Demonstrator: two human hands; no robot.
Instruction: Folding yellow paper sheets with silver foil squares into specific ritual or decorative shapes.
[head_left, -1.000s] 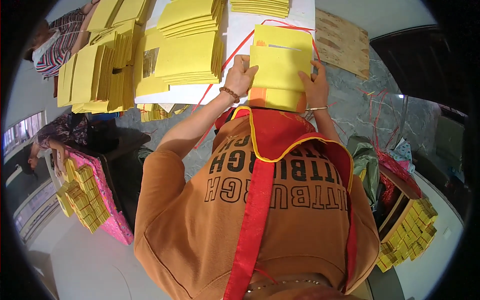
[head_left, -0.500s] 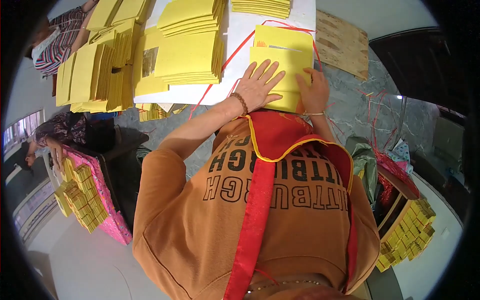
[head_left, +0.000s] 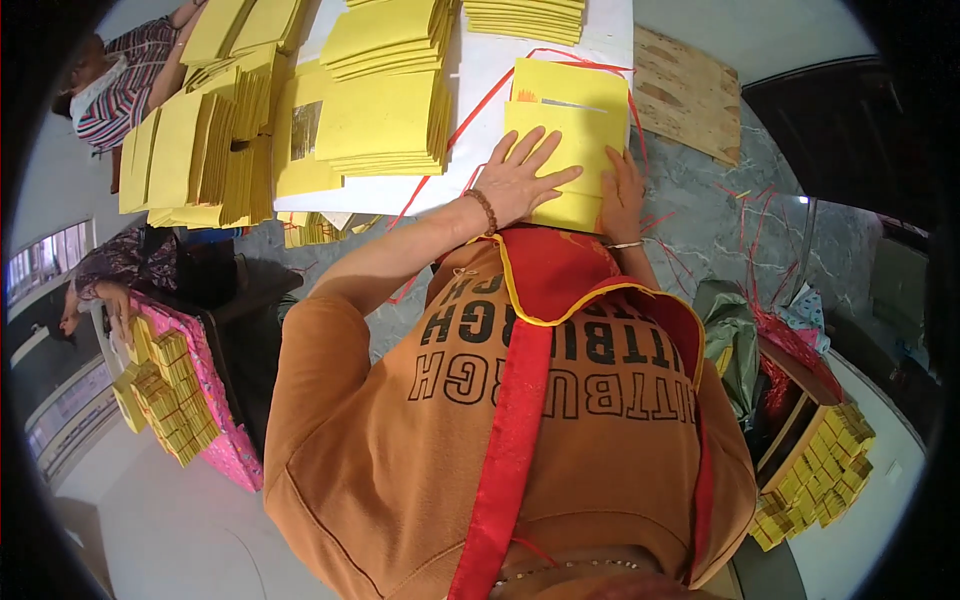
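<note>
In front of me at the table's near edge lies a small stack of yellow paper sheets point(head_left: 570, 125), its upper sheet set lower than the one behind it. My left hand point(head_left: 520, 182) rests on it with fingers spread flat. Along the stack's right side lies my right hand point(head_left: 622, 192), fingers stretched out against the edge, gripping nothing visible. A red string point(head_left: 500, 82) runs on the white tabletop point(head_left: 480, 120) around and beyond the stack. Left of it stand piles of folded yellow paper point(head_left: 385, 115).
More yellow paper bundles point(head_left: 185, 150) fill the table's left end, near a person in a striped top point(head_left: 130, 80). A plywood board point(head_left: 690, 90) lies to the right. Small yellow bundles are stacked on a pink-covered table point(head_left: 225, 430) and at the lower right point(head_left: 825, 465).
My right hand's fingers have straightened and laid themselves along the stack's right side. My left hand has stayed flat on the paper, nearly in place.
</note>
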